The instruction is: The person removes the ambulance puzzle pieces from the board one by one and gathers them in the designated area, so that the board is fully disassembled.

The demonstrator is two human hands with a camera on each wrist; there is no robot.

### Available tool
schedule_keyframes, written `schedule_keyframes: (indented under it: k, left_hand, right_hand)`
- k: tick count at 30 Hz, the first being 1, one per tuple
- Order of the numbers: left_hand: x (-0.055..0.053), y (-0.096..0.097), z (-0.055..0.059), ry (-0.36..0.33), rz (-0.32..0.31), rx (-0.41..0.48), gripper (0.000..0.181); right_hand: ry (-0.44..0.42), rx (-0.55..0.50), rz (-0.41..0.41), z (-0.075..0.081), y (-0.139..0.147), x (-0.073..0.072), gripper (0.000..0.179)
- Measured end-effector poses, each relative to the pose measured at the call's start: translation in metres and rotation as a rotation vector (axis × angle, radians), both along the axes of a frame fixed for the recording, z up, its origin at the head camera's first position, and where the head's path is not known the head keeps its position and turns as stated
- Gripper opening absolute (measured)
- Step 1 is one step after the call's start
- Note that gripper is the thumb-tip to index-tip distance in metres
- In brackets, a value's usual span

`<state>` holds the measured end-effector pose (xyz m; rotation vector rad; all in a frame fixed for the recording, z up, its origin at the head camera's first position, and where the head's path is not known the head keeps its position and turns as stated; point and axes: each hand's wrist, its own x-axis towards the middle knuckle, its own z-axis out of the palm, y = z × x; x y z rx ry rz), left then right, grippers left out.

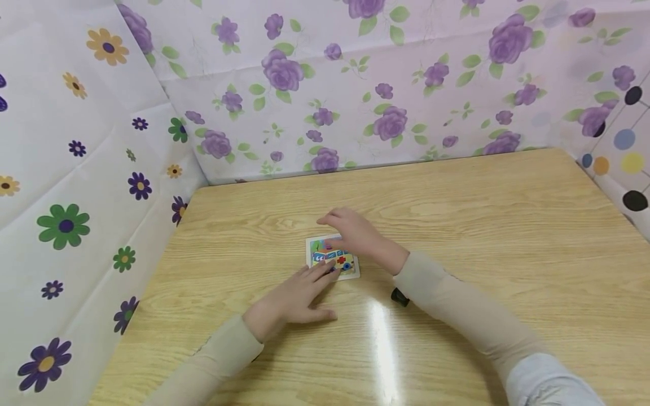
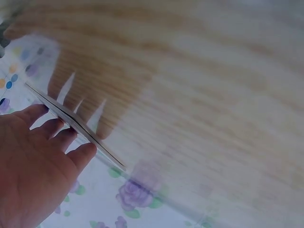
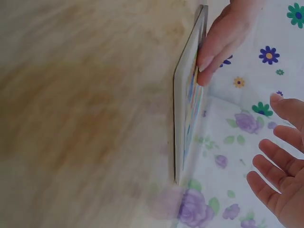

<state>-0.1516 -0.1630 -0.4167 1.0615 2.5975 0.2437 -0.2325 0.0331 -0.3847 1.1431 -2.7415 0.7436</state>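
A small square picture board (image 1: 318,255) with a white border lies flat on the wooden table, showing a cartoon vehicle with a red cross. My left hand (image 1: 294,296) rests its straight fingertips on the board's near part, thumb spread apart over the table. Above the board's far right part hovers my right hand (image 1: 355,232), covering that corner in the head view. In the right wrist view, a gap shows between the loosely bent fingers of the right hand (image 3: 280,171) and the board (image 3: 182,109). The left wrist view catches the board (image 2: 76,124) edge-on beside the left fingertips.
The wooden table (image 1: 244,220) reaches back to a cloth (image 1: 350,84) with purple flowers. Another flowered cloth (image 1: 96,169) hangs at the left, and a dotted one (image 1: 622,141) at the right. A small black object (image 1: 400,297) shows beneath the right sleeve.
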Motion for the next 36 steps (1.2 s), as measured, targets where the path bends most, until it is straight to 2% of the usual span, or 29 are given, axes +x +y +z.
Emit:
schedule_keyframes:
  k: [9, 16, 21, 28, 36]
  left_hand:
    - [0.001, -0.003, 0.0, -0.043, 0.003, -0.005, 0.089]
    - [0.0, -0.004, -0.001, -0.057, 0.003, 0.016, 0.089]
    - [-0.001, -0.004, -0.002, -0.054, -0.006, 0.034, 0.089]
    - [-0.001, -0.002, -0.002, -0.072, 0.005, 0.033, 0.09]
    - [0.001, -0.001, 0.0, -0.081, 0.029, 0.003, 0.094]
  right_hand:
    - [-0.098, 0.058, 0.018, -0.003, -0.013, -0.003, 0.047]
    - [-0.184, 0.107, 0.037, -0.011, -0.024, -0.011, 0.049]
    - [-0.205, 0.153, 0.04, -0.017, -0.03, -0.017, 0.05]
    - [-0.211, 0.209, 0.06, -0.019, -0.035, -0.023, 0.042]
    - [-0.273, 0.227, 0.07, -0.022, -0.038, -0.029, 0.037]
